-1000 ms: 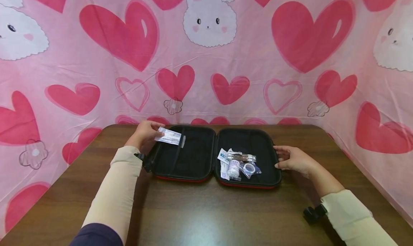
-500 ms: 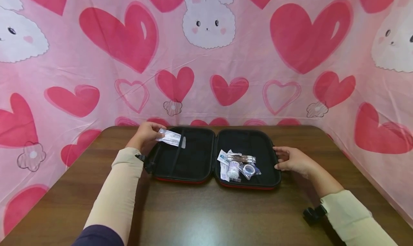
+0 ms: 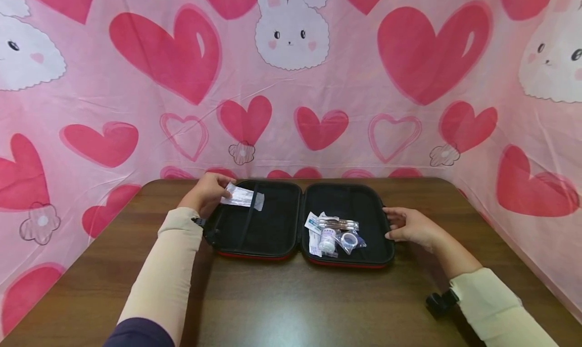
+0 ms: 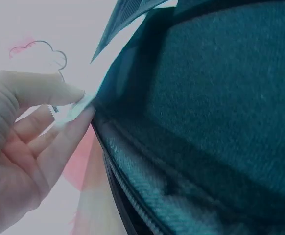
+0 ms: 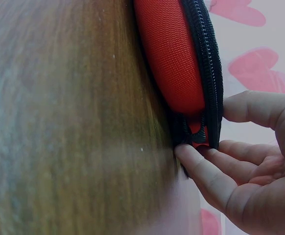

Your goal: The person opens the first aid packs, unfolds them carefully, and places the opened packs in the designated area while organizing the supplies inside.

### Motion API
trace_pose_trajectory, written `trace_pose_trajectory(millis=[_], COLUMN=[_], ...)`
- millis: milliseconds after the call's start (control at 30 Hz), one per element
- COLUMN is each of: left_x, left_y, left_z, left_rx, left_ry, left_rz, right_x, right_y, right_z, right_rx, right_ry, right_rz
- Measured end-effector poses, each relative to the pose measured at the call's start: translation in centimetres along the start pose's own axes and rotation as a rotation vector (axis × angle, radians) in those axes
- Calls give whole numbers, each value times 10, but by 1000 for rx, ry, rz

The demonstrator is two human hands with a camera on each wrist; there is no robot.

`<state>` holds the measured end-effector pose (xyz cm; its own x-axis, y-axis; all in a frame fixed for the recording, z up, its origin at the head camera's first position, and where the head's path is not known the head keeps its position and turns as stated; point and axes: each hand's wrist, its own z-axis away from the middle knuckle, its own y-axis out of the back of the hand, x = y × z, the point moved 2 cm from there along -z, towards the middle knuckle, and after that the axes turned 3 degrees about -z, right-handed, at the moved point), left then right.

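Note:
An open black-lined case [image 3: 279, 226] with a red shell [image 5: 169, 54] lies flat on the table. My left hand [image 3: 208, 191] pinches a flat white printed packet [image 3: 238, 195] between thumb and fingers at the far left corner. The packet passes under a black elastic strap [image 3: 248, 220], its clear end [image 3: 259, 202] showing on the other side. In the left wrist view, thumb and finger grip the packet's edge [image 4: 74, 111] right at the case's rim. My right hand [image 3: 411, 227] holds the case's right edge, thumb on the rim and fingers by the zipper [image 5: 212, 63].
The right half of the case holds a small white bottle [image 3: 328, 240], a bagged white roll [image 3: 348, 241], a strip of slim brown-and-silver sticks [image 3: 338, 224] and white packets [image 3: 312, 220]. Brown table [image 3: 273, 306] surrounds the case; a pink heart-printed cloth [image 3: 291, 89] hangs behind.
The white packet has slid a little to the right, with more of its clear end past the strap. My right hand stays at the case's edge. The head view has shifted slightly.

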<state>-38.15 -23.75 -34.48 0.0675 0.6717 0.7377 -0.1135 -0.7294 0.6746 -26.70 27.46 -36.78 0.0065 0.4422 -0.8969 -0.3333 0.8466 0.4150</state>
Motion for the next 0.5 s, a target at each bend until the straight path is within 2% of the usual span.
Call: trace_pose_trajectory(millis=[100,233,500], left_x=[-1,-1,0], left_y=[2,3,-1], left_z=[2,1,1], left_rx=[6,41,18], left_ry=[26,27,2], left_rz=[2,-1,64], right_x=[0,0,-1], right_y=[0,-1,0], right_z=[0,0,0], right_rx=[3,4,6], right_ry=[2,4,6], right_rz=[3,4,12])
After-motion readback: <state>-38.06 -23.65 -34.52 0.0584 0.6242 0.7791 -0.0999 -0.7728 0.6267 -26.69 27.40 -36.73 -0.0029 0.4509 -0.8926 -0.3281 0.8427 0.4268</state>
